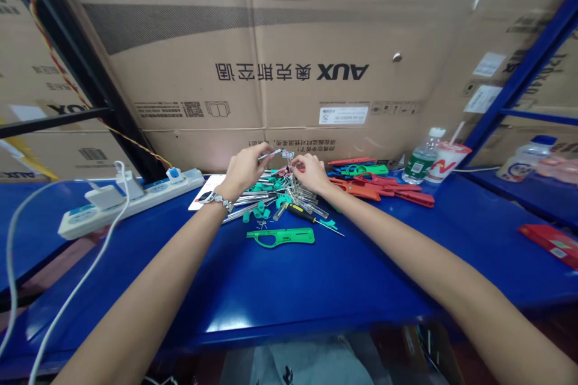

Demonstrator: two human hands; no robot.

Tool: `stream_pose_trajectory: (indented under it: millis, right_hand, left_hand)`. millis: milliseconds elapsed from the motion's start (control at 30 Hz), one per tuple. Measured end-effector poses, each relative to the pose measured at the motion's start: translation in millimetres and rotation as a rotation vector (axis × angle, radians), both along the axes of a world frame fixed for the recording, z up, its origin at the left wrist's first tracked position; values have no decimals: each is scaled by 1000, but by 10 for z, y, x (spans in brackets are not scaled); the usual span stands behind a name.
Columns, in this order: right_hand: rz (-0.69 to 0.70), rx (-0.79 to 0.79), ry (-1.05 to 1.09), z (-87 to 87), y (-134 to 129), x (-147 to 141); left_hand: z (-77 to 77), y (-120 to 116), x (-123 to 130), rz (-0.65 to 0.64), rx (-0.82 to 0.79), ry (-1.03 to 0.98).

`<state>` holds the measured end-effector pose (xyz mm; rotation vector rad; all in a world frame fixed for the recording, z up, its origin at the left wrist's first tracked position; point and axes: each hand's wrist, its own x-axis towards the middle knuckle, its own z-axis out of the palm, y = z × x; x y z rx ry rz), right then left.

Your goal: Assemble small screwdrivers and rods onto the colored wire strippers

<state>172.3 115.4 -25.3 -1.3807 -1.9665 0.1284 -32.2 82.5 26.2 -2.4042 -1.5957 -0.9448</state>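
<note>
My left hand (244, 171), with a bracelet at its wrist, is closed on a slim metal tube (270, 155) above a pile of parts. My right hand (311, 172) pinches at the pile's far side; what lies between its fingertips is too small to make out. Below both hands are loose metal tubes (246, 199), teal plastic pieces (261, 212) and clear plastic parts (320, 210). A yellow and black screwdriver (301, 212) lies at the near edge of the pile. Closer to me is a green lighter casing half (293, 236), lying flat, with several small screws (262, 224) beside it.
Red and orange casings (383, 187) lie right of the pile, near a water bottle (424, 159) and a paper cup (447, 161). At left, a white power strip (139, 203) trails cables. A large cardboard box (289, 30) stands behind; a red box (551, 243) lies far right.
</note>
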Motion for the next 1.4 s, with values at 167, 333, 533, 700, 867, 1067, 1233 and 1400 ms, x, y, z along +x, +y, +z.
stream_pose_trajectory:
  millis: [167,333,533,700,867,1067,1233,1400]
  right_hand:
    - [113,0,171,61,62,63]
    - [119,-19,60,-1,-10,92]
    - [150,-26,36,-72,-96,46]
    - [91,92,145,-92,-241,78]
    - [90,173,62,-122,-321,56]
    - [118,23,71,-53,-310,-45]
    - [213,-77,110,87,-157,-11]
    - [207,-10,-89,186,-94,78]
  left_hand:
    - [49,-45,0,-33,28,-104]
    - [31,-95,-25,-44,17,-110]
    - [-37,-90,-2,34,12,-23]
    - [-111,-196,-35,119,14,103]
    - [-201,-338,-45,120,86,45]
    - [-302,-397,-30,20,131,-56]
    - [-333,-407,-56,33,121,-40]
    - [-374,-393,-75,58,69,36]
